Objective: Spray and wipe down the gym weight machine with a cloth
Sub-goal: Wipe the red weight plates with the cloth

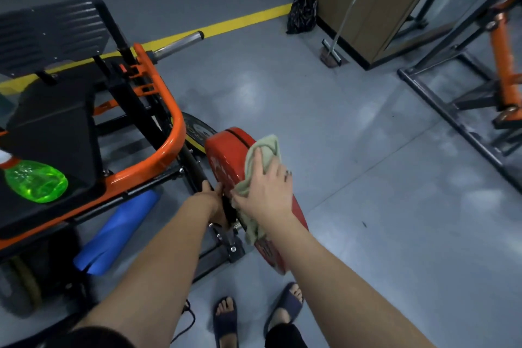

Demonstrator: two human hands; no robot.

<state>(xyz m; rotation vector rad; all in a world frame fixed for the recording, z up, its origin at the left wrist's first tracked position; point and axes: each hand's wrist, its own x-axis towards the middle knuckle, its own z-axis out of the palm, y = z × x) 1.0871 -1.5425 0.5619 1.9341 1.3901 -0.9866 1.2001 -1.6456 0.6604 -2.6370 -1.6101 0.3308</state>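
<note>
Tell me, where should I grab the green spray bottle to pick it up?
Probably the slim neck at the orange collar, coming from above: the green spray bottle rests on the black seat pad, and its belly is fat and round.

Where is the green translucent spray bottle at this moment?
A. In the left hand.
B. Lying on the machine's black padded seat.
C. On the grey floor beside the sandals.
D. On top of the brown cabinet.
B: the green translucent spray bottle lies on the black padded seat; the left hand grips a black bar, and the right hand presses the pale green cloth on the red weight plate.
</note>
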